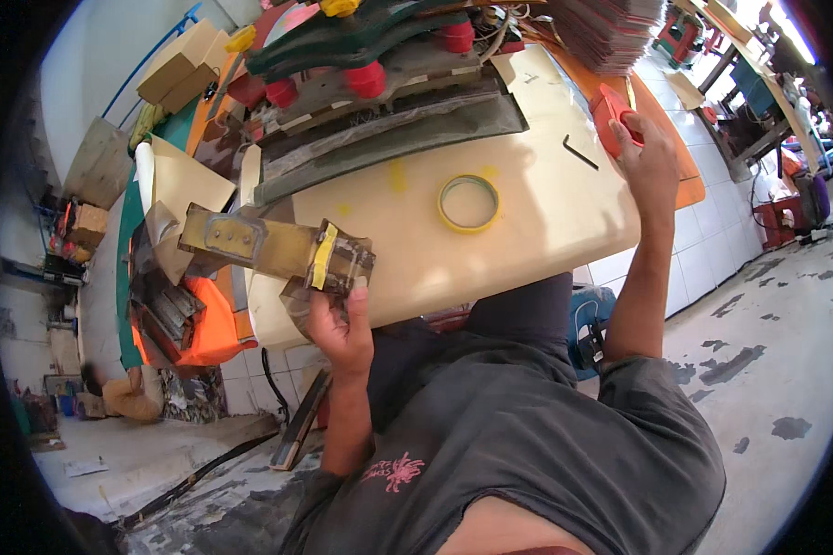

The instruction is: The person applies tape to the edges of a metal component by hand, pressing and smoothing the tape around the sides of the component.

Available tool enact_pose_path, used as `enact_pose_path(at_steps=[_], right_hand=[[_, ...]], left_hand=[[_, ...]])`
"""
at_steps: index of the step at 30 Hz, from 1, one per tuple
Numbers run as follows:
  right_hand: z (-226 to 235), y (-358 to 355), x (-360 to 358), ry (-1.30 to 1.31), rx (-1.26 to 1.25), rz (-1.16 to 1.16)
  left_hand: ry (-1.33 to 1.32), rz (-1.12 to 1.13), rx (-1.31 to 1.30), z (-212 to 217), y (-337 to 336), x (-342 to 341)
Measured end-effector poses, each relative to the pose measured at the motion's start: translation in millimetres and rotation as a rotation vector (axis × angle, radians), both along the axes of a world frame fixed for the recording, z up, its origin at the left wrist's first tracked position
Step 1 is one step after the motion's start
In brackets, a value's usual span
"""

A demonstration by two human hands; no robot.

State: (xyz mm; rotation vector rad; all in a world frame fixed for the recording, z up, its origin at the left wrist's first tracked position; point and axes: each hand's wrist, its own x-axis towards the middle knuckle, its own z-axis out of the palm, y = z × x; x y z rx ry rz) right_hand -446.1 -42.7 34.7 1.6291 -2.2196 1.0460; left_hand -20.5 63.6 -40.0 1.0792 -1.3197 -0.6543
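Observation:
My left hand (342,335) grips one end of a long yellow-brown block (273,245). A strip of yellow tape runs across the block near my fingers, and grey fittings show at that end. Over at the far right of the pale tabletop (555,203), my right hand (648,153) closes on a red plastic container (608,120), fingers at its opening; what lies inside is hidden. A roll of yellow tape (468,203) lies flat between my hands. Left of the red container rests a black hex key (579,152).
A green machine frame with red knobs (366,79) stands at the back, with a dark flat panel (389,139) before it. Stacked sheets (611,32) rise behind. Orange material with dark metal parts (204,319) lies at the left. A blue stool (590,319) is beside my leg.

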Motion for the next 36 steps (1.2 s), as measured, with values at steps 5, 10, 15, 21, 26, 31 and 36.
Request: enact_pose_path(at_steps=[5, 10, 15, 21, 26, 31, 36], right_hand=[[-30, -22, -21, 0.159, 0.25, -0.115], [-56, -36, -35, 0.295, 0.203, -0.132], [-48, -25, -45, -0.032, 0.025, -0.04], [-39, 0, -60, -0.596, -0.205, 0.235], [-10, 33, -30, -1.005, -0.308, 0.709], [-9, 59, 2, -1.169, -0.185, 0.959], [-4, 75, 40, -1.445, 0.07, 1.154]], left_hand=[[0.142, -0.073, 0.131, 1, 8, -3], [0.168, -0.108, 0.153, 2, 10, -4], [0.143, -0.117, 0.075, 3, 10, -3], [0.16, -0.144, 0.052, -3, 13, 0], [0.143, -0.067, -0.03, -9, 13, 6], [0.046, 0.014, -0.018, -11, 16, 13], [0.06, 0.146, -0.137, -4, 14, 8]])
